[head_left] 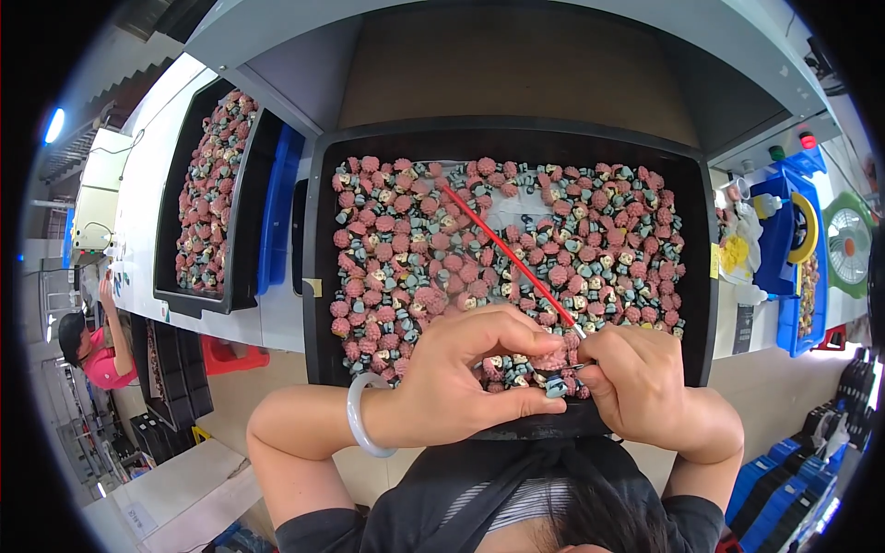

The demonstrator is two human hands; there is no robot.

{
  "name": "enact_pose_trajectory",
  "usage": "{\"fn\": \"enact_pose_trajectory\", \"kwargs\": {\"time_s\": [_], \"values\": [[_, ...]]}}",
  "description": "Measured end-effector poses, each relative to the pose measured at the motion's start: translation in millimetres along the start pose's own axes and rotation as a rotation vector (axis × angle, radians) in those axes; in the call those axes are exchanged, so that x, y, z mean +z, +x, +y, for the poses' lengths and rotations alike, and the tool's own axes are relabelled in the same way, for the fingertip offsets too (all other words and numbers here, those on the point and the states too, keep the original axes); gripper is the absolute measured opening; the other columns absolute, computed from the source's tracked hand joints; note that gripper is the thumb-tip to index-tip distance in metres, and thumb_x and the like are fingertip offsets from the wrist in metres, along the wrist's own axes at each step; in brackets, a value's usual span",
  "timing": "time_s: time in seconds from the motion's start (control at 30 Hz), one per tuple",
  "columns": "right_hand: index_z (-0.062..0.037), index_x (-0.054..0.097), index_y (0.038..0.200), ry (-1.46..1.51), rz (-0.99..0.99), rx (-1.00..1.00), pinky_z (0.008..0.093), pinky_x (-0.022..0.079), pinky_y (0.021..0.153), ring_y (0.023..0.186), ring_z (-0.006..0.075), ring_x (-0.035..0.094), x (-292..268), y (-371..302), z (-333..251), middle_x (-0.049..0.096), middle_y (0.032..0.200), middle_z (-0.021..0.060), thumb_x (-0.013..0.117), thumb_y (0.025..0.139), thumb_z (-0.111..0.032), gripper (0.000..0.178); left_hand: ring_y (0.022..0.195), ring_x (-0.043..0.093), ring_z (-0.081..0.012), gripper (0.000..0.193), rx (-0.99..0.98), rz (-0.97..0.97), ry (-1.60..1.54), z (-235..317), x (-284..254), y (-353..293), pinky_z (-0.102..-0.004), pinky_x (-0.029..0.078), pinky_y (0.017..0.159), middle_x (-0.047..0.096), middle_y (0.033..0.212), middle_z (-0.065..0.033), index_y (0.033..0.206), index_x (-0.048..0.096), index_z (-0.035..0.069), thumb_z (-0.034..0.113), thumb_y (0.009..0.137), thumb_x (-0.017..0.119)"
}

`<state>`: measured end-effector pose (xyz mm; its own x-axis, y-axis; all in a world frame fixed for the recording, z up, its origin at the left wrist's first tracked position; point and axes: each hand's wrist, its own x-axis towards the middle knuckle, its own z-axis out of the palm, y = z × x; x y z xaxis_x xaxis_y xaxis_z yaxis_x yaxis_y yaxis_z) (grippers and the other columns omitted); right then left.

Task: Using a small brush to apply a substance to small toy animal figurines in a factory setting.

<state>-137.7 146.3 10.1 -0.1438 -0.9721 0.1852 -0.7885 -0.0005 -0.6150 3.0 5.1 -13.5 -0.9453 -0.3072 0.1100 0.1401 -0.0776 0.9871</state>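
Between the thumb and fingers of my left hand is a small painted figurine with pink curly hair and a blue-grey body. My right hand grips a thin red-handled paintbrush low down, near its silver ferrule. The handle slants up and to the left over the tray, and the brush's lower end meets the figurine, partly hidden by my fingers. Both hands are above the near edge of a large black tray. Many similar figurines with pink hair fill it, lying at all angles in a loose layer.
Left of my tray stands another black tray of figurines, with a blue bin beside it. A grey shelf frame arches over the far side. At right are a blue bin, a yellow ring and a green fan. A co-worker sits far left.
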Motion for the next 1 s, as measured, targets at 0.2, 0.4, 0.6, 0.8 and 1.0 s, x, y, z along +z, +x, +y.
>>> {"fn": "enact_pose_trajectory", "kwargs": {"time_s": [0.2, 0.4, 0.6, 0.8, 1.0], "values": [[-0.0028, 0.048, 0.075, 0.049, -0.082, 0.072, 0.0358, 0.036, 0.043, 0.047, 0.0277, 0.048, -2.6, 1.0, -0.8, 0.047, 0.057, 0.0084, 0.053, 0.081, -0.016, 0.015, 0.088, 0.057, -0.0166, 0.043, -0.074, -0.003, -0.037, 0.4, 0.3, -1.0, -0.0271, 0.047, 0.078, 0.059, 0.092, -0.011, 0.094, 0.059, -0.001, -0.006, 0.056, 0.076], [-0.004, 0.045, 0.07, -0.06, -0.057, 0.002, 0.036, 0.035, 0.041, 0.045, 0.0274, 0.046, -3.3, 1.8, -0.2, 0.043, 0.054, 0.0084, 0.056, 0.08, -0.019, 0.022, 0.086, 0.058, -0.0162, 0.043, -0.084, -0.02, -0.007, 0.0, 0.2, -0.8, -0.0268, 0.047, 0.076, 0.06, 0.091, -0.0116, 0.094, 0.06, -0.001, -0.005, 0.055, 0.077], [-0.0048, 0.042, 0.064, -0.022, -0.066, 0.016, 0.0356, 0.033, 0.039, 0.043, 0.0272, 0.044, 0.1, 1.1, 1.5, 0.04, 0.051, 0.0077, 0.06, 0.078, -0.024, 0.029, 0.085, 0.058, -0.0161, 0.041, -0.062, -0.043, 0.063, -0.1, -0.7, -2.3, -0.0266, 0.047, 0.075, 0.06, 0.091, -0.0113, 0.093, 0.06, -0.001, -0.003, 0.056, 0.078], [-0.0039, 0.045, 0.066, 0.01, -0.108, 0.007, 0.0358, 0.035, 0.04, 0.044, 0.0273, 0.046, -0.3, 1.6, 4.9, 0.043, 0.052, 0.0082, 0.06, 0.077, -0.025, 0.028, 0.085, 0.058, -0.0162, 0.04, -0.046, -0.06, 0.069, -0.5, -0.1, -1.8, -0.0269, 0.047, 0.075, 0.06, 0.09, -0.0115, 0.092, 0.06, -0.001, -0.003, 0.056, 0.078], [-0.004, 0.049, 0.069, 0.11, -0.169, 0.04, 0.0352, 0.037, 0.041, 0.045, 0.0268, 0.048, -0.7, 1.8, 8.8, 0.046, 0.053, 0.008, 0.059, 0.078, -0.027, 0.026, 0.086, 0.058, -0.0166, 0.041, -0.102, -0.034, -0.017, 1.9, 3.7, -1.5, -0.0278, 0.048, 0.076, 0.059, 0.091, -0.0116, 0.093, 0.059, -0.001, -0.006, 0.057, 0.076]]}}
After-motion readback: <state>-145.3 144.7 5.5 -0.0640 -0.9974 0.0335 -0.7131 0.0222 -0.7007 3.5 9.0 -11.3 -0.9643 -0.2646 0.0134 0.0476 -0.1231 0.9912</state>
